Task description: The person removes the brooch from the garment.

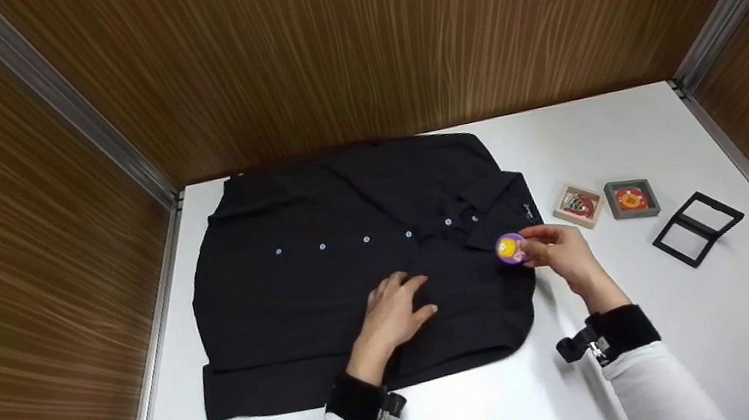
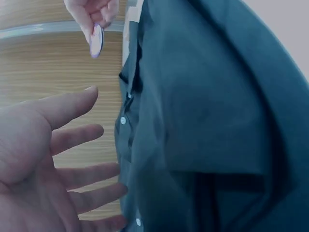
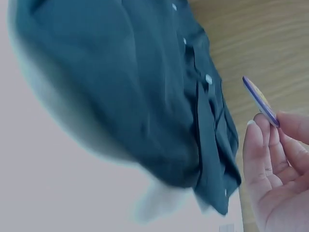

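A dark button-up shirt (image 1: 267, 296) lies flat, front up, with its collar (image 1: 489, 191) to the right and pale buttons (image 1: 366, 239) along the middle. My right hand (image 1: 565, 256) pinches a round purple badge (image 1: 509, 248) with a yellow and pink picture between thumb and fingers, near the collar. Edge-on in the right wrist view, the badge (image 3: 259, 100) looks like a thin disc held apart from the cloth. Over the lower front of the shirt, my left hand (image 1: 390, 314) has its fingers spread and holds nothing; the left wrist view shows this hand (image 2: 63, 159) beside the button line.
To the right on the white table (image 1: 727, 318) lie a light wooden frame (image 1: 578, 205) with a red piece in it, a grey frame (image 1: 631, 199) with a red and orange disc, and a black hinged frame (image 1: 699, 228). Wood-grain panels (image 1: 346, 40) rise behind and at both sides.
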Motion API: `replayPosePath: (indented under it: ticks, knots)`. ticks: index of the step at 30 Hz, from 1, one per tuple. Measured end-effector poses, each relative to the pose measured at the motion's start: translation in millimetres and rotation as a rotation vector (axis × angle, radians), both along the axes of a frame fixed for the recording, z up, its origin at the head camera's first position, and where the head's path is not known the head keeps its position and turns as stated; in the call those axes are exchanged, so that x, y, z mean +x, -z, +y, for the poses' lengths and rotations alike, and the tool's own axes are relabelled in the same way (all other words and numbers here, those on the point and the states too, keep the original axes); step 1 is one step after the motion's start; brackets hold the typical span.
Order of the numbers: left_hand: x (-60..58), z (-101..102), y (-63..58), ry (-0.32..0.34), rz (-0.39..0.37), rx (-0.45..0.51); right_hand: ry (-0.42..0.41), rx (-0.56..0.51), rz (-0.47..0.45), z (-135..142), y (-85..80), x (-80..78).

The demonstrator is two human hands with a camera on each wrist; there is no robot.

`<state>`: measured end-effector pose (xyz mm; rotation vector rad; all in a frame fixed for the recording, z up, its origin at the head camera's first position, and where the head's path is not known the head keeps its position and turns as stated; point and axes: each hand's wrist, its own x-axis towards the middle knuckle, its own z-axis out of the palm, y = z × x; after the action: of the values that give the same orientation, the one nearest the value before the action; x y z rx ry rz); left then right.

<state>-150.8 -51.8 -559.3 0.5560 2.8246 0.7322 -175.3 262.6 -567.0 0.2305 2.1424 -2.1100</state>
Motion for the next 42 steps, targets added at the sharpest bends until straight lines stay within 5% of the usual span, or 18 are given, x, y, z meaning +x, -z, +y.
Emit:
replayPosePath:
  ticks: [7, 16, 32, 42]
  knots:
    - [-1.2, -6.7, 13.9, -0.013, -0.101, -0.108, 0.099, 0.041, 0.002, 32.3, 2.4, 6.0]
    - [-2.8, -10.5, 25.8, -0.026, -0.099, -0.206, 0.241, 0.073, -0.058, 78.6, -3.6, 16.1]
    - [-3.2, -10.3, 29.7, -0.015, -0.073, -0.286, 0.822, -0.216, -0.213, 156.8, -13.1, 35.6]
    - [-3.2, -11.5, 27.6, -0.015, -0.071, -0.257, 0.941, -0.168, -0.29, 177.3, -6.1, 45.7]
